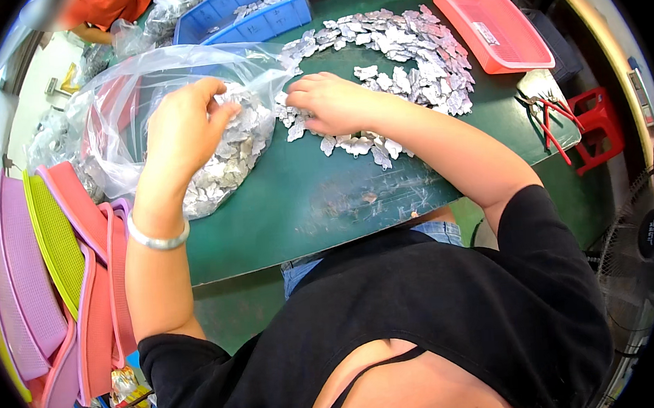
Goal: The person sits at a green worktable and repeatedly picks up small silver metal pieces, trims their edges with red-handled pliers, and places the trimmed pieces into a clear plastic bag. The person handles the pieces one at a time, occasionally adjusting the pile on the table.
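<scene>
My left hand [187, 126] is over a clear plastic bag [162, 68], its fingers curled with the thumb close to the index finger. What it grips, if anything, is hidden. Inside the bag lies a heap of small flat silvery metal pieces [227, 162]. My right hand [329, 104] rests at the left end of a ring-shaped spread of similar metal pieces [431, 68] on the green table [327, 204]. Its fingers are bent and apart, with the tips down among the pieces.
A blue bin [253, 19] with some pieces stands behind the bag. A red-pink basket [489, 26] lies at the far right, with red-handled pliers [548, 116] nearer. Stacked coloured baskets [35, 262] stand at the left. A red stool [598, 128] is beyond the right edge. Another person [109, 11] is at far left.
</scene>
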The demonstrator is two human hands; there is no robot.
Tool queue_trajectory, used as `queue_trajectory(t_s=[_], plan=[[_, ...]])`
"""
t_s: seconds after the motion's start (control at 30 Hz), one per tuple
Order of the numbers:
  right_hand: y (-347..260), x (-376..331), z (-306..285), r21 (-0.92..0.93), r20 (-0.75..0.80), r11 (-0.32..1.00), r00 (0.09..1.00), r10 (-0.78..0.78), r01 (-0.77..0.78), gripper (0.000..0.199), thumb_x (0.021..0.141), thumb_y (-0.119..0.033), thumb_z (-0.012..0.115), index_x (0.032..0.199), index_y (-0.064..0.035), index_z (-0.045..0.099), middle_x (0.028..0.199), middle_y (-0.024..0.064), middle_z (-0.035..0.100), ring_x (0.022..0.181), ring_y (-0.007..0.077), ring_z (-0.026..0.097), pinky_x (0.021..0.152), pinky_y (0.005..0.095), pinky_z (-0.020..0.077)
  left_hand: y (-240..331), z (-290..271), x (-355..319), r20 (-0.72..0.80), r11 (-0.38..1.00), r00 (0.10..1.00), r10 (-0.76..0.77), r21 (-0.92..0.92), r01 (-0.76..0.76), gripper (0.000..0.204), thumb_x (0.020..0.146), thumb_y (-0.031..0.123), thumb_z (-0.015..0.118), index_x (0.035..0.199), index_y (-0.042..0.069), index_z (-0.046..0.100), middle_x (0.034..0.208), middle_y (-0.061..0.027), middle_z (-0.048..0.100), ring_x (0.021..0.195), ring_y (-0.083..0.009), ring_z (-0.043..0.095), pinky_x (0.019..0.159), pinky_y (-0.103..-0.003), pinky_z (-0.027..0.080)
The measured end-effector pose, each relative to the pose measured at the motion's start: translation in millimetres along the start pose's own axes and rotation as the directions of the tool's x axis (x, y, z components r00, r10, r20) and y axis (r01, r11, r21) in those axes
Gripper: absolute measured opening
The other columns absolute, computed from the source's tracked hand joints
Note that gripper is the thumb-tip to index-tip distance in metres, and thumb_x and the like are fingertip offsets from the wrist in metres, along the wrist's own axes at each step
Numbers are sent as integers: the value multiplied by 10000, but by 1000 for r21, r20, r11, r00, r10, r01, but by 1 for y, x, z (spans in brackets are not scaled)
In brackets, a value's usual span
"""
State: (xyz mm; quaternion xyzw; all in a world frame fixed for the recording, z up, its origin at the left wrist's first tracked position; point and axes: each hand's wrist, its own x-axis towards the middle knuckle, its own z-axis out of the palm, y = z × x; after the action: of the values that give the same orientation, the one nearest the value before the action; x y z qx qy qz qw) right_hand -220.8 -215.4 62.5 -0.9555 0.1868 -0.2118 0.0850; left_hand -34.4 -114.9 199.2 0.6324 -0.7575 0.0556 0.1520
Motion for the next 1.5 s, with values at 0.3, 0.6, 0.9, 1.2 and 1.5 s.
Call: queue_trajectory(t_s=[0.3,0.6,0.9,1.2,1.5], plan=[[0,32,30,38,66,999,998,3,-5,241,698,-186,619,904,-65,583,946,91,575,954,283,528,827,391,431,-42,-6,5,-184,977,962,-202,37,212,150,790,189,574,779,41,600,673,-163,582,664,-344,564,594,-393,431],[7,-37,-43,138,293,990,953,-77,38,144,692,-82,568,824,-25,569,824,105,570,836,292,549,745,380,451,0,3,-18,-538,960,796,278,188,-208,131,716,57,637,840,34,604,846,-112,583,775,-282,541,691,-354,435],[116,-22,-64,-103,4,946,951,310,-308,393,735,-146,573,1116,-56,539,1122,137,547,1051,326,505,911,396,394,48,140,19,-196,877,968,156,-424,-227,283,825,140,529,1070,-2,537,1121,-203,517,1048,-345,504,895,-382,414],[150,16,-34,-113,129,859,850,512,-500,531,809,-366,543,1299,-220,401,1337,66,391,1223,299,362,966,505,312,35,203,122,66,929,949,-310,-194,317,478,855,293,468,1289,108,394,1384,-156,286,1289,-381,218,1018,-543,179],[139,2,-28,-279,179,895,897,404,-348,449,833,-375,509,1261,-251,450,1298,-10,436,1209,264,375,935,573,271,24,220,125,112,949,960,-258,-155,273,461,856,310,454,1292,166,410,1354,-117,336,1280,-366,238,1004,-570,166]])
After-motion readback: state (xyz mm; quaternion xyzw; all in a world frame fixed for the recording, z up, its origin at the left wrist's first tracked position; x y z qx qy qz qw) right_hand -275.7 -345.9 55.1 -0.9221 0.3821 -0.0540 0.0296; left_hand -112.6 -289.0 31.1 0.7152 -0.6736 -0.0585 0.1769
